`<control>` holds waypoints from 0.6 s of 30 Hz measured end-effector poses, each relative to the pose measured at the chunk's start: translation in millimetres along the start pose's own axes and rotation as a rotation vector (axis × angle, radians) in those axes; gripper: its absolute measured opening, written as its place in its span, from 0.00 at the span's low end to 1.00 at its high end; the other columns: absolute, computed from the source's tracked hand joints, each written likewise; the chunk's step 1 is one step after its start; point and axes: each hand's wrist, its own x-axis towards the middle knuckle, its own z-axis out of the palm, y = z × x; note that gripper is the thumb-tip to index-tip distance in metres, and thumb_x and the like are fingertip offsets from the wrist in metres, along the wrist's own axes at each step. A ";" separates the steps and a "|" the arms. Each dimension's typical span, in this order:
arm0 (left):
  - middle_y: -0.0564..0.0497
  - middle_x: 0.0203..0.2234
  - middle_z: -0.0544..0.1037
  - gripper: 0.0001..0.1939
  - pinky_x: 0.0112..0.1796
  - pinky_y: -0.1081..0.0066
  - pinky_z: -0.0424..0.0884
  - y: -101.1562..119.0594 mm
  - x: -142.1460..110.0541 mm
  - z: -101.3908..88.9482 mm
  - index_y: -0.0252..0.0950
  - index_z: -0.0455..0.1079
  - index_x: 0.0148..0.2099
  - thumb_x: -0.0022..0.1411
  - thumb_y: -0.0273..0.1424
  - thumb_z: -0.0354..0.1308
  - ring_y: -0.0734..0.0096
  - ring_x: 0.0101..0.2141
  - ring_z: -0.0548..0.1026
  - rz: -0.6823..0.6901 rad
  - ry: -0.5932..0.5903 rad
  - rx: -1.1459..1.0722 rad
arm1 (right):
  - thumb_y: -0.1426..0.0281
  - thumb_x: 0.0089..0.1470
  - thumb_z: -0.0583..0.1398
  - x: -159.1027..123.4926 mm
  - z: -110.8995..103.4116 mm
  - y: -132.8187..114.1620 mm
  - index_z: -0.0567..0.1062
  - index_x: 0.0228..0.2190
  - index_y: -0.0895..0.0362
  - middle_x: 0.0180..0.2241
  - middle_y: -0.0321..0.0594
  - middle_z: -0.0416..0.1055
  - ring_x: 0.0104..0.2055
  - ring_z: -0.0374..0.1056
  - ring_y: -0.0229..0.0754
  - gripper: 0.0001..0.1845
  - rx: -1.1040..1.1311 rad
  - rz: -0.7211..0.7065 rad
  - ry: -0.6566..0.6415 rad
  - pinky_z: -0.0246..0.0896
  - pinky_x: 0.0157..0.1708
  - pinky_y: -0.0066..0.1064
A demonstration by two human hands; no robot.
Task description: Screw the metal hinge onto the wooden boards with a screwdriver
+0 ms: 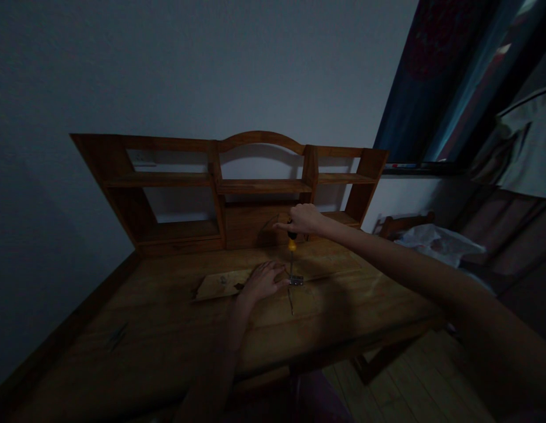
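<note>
My right hand (pixel 304 220) is wrapped round the top of a screwdriver (pixel 292 245) with a black and yellow handle. The screwdriver stands nearly upright, its shaft reaching down to a small shiny metal piece, which looks like a hinge (pixel 296 281). On the desk, my left hand (pixel 264 281) lies flat over the right end of a piece of wood (pixel 220 284), fingers stretched out and thumb close to the metal piece. A thin dark strip (pixel 291 301) shows just below the metal piece; what it is I cannot make out.
A wooden shelf unit (pixel 264 187) rises along the back of the desk (pixel 167 329). Small dark slender items (pixel 117 336) lie at the desk's left. Beyond its right side are a chair back (pixel 402 224) and a translucent plastic bag (pixel 438 242). The light is dim.
</note>
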 end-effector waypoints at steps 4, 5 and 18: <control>0.45 0.54 0.71 0.28 0.56 0.58 0.61 1.2 -0.3 -0.9 0.41 0.68 0.59 0.66 0.52 0.48 0.56 0.54 0.68 -0.002 0.017 0.003 | 0.57 0.55 0.62 0.9 -14.9 3.9 0.76 0.46 0.57 0.40 0.43 0.78 0.38 0.74 0.42 0.22 0.059 -0.135 -0.120 0.64 0.38 0.28; 0.45 0.54 0.71 0.28 0.56 0.58 0.61 1.3 -0.3 -1.2 0.42 0.68 0.59 0.66 0.52 0.48 0.56 0.54 0.68 -0.002 0.016 0.002 | 0.59 0.54 0.63 0.8 -17.5 5.5 0.76 0.47 0.55 0.41 0.40 0.78 0.37 0.74 0.39 0.20 0.067 -0.163 -0.146 0.64 0.37 0.26; 0.45 0.56 0.71 0.28 0.57 0.56 0.60 -0.1 0.1 0.5 0.41 0.69 0.58 0.65 0.53 0.49 0.54 0.56 0.67 0.004 0.017 -0.029 | 0.46 0.57 0.55 -4.8 0.2 -16.3 0.78 0.39 0.68 0.41 0.64 0.76 0.46 0.73 0.57 0.35 -0.189 0.072 0.029 0.63 0.41 0.36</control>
